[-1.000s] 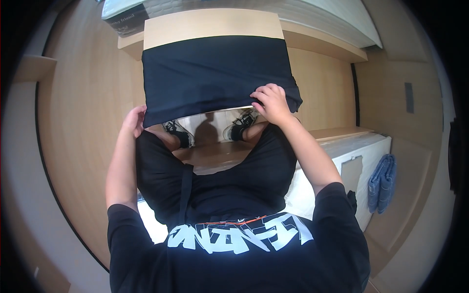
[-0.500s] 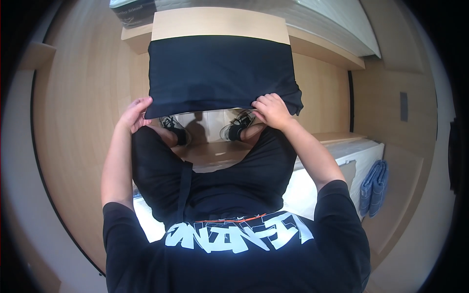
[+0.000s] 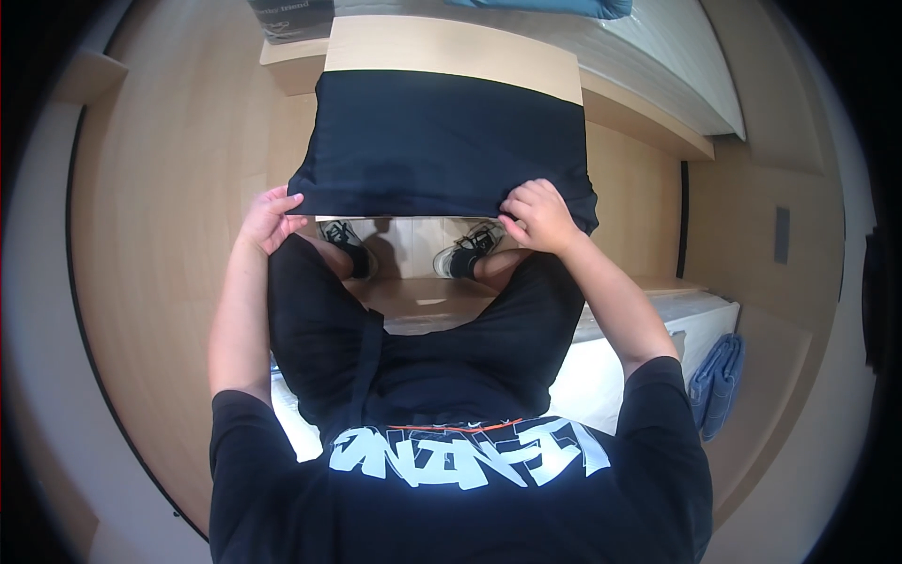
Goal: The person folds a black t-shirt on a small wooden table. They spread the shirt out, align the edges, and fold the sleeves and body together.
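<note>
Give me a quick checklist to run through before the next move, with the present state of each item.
1. Left hand on the black cloth: ok, it pinches the near left corner.
2. Right hand on the cloth: ok, it grips the near edge toward the right end.
3. Cloth reaching the far edge of the wood-coloured board: not ok, a strip there is bare.
4. Cloth smooth at the right hand: not ok, it is creased there.
5. Cloth lying flat beneath the board: cannot tell, the underside is hidden.
</note>
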Motion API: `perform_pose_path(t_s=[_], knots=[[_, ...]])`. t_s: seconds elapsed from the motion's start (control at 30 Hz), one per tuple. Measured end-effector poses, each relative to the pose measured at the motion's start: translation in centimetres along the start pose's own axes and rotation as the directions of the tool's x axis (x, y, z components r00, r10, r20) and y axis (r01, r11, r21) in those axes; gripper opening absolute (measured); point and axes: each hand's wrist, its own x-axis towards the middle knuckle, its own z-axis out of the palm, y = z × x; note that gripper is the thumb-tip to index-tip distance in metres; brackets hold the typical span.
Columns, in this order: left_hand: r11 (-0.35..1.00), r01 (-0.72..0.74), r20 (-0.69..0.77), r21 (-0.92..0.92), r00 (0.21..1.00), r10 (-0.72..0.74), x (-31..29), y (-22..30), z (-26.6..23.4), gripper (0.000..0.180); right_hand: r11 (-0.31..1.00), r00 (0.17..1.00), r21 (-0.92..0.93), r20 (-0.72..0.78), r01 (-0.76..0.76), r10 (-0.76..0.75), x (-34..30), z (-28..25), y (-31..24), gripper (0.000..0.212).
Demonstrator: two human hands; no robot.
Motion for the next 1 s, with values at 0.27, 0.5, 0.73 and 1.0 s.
perform_pose_path(t_s=[0.27, 0.5, 0.73, 1.0], knots=[[0.997, -0.051, -0.113, 0.063, 0.992, 0.058, -0.7, -0.1, 0.7, 0.013, 0.975, 0.975, -0.165, 0.186, 0.152, -0.12, 6.5, 2.9, -3.1, 0.065], [0.944, -0.138, -0.103, 0.299, 0.979, 0.176, -1.2, -0.7, -0.9, 0.008, 0.983, 0.95, -0.125, 0.298, 0.135, -0.093, 5.9, 4.1, -2.1, 0.049], [0.603, 0.092, -0.272, 0.792, 0.938, 0.213, 0.2, -0.9, 0.7, 0.026, 0.992, 0.963, -0.084, 0.262, 0.092, -0.067, 6.0, 2.9, -3.2, 0.055], [0.912, 0.053, -0.523, 0.407, 0.832, 0.184, 9.2, 1.6, 2.7, 0.068, 0.915, 0.927, -0.18, 0.031, -0.362, 0.373, 7.2, 3.8, -1.4, 0.069]])
